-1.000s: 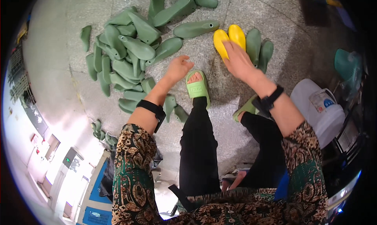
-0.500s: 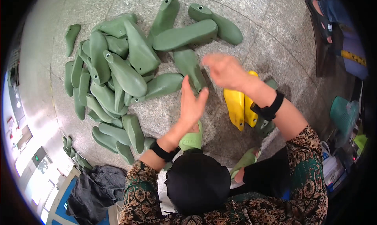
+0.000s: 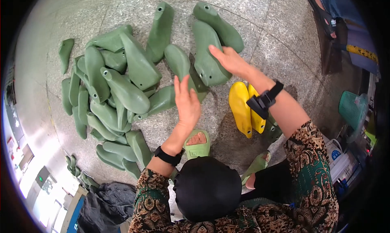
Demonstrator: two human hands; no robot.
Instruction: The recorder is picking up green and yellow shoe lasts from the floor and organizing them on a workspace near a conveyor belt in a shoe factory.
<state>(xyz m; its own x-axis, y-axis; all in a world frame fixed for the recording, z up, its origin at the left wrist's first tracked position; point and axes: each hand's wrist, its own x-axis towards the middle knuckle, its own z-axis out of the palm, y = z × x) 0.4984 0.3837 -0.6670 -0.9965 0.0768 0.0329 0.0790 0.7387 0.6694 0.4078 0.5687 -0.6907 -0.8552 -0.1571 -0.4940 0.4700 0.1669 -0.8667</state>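
Several green shoe lasts lie on the stone floor. My right hand is closed on the side of a green shoe last, its fingers partly hidden; a second last lies just beyond. My left hand has its fingers stretched out over the near end of another green last. Whether those fingertips touch it I cannot tell. Underneath, part of one more last shows. A pair of yellow shoe lasts sits below my right wrist.
To the left is a heaped pile of green lasts. My foot in a light green slipper stands close below my left hand. A teal basket is at the right, and dark plastic sheeting lies at the lower left.
The green last that lay crosswise on top is no longer there; two lasts now lie lengthwise by my hands. My right hand has moved up onto one, and my left hand has shifted slightly left.
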